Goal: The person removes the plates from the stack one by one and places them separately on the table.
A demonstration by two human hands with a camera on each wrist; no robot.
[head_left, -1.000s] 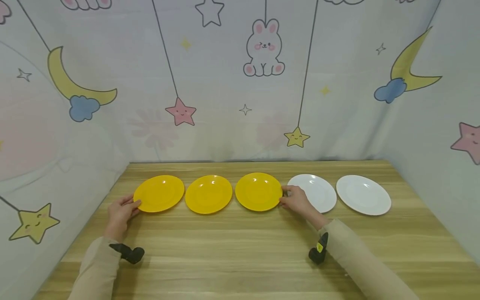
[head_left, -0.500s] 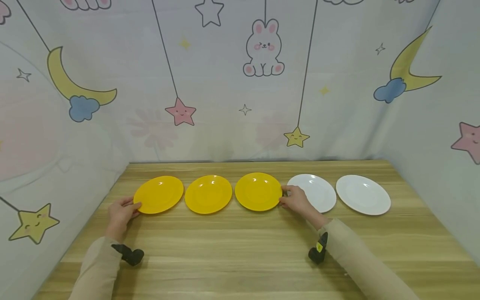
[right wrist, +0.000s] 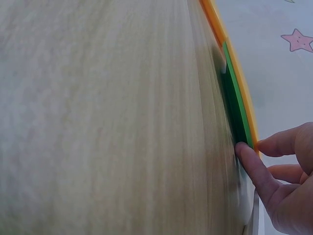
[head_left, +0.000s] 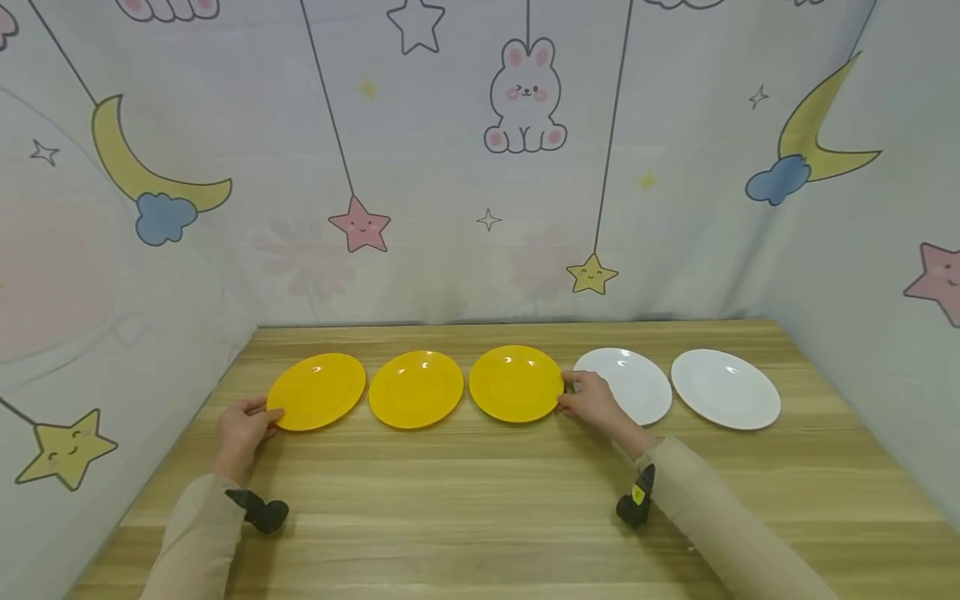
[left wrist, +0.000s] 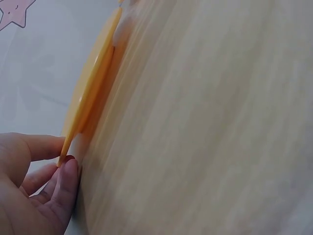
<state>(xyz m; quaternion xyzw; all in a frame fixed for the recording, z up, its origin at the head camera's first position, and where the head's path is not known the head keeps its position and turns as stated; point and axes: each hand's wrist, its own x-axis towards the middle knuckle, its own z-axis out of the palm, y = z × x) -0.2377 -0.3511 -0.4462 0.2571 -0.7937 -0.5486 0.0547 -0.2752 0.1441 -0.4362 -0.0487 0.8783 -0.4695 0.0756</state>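
Several plates stand in a row across the table. My left hand (head_left: 242, 430) pinches the near-left rim of the leftmost yellow plate (head_left: 317, 392). In the left wrist view, fingers hold that rim (left wrist: 62, 155) from both sides, slightly off the wood. Another yellow plate (head_left: 416, 389) lies untouched beside it. At the middle of the row, my right hand (head_left: 589, 398) pinches the right rim of a third yellow plate (head_left: 517, 383). The right wrist view shows a green piece (right wrist: 238, 105) under this plate, with a fingertip against it; its full shape is hidden.
Two white plates lie on the right; the right hand partly covers the nearer white plate (head_left: 637, 385), while the other white plate (head_left: 726, 389) sits further right. Bare wooden table (head_left: 442, 517) stretches in front. A printed cloth (head_left: 442, 283) hangs behind and at both sides.
The leftmost yellow plate has shifted slightly toward the near side, with the left hand still at its rim. My right hand stays in place, and the other plates have not visibly moved.
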